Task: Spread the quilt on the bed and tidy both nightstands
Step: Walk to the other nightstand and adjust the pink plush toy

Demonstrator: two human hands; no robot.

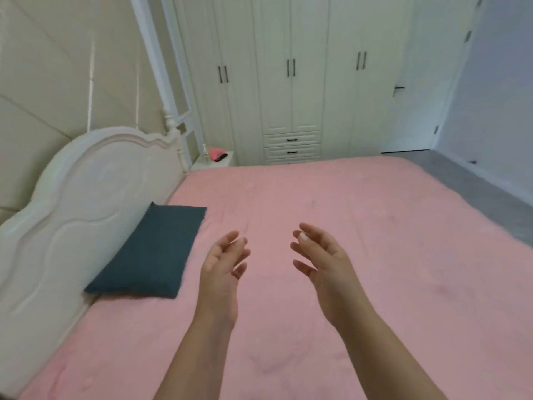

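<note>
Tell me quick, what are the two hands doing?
Left hand: open, holding nothing, above the pink quilt.
Right hand: open, holding nothing.

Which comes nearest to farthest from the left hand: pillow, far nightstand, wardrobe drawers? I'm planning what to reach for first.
1. Pillow: just left of the left hand, leaning on the headboard.
2. Nightstand: across the bed, beside the headboard's far end.
3. Drawers: beyond the bed, low in the wardrobe.

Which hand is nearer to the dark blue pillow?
Left. The left hand hovers open over the pink quilt, just right of the pillow. The right hand, also open, is farther right, beyond the left hand.
</note>
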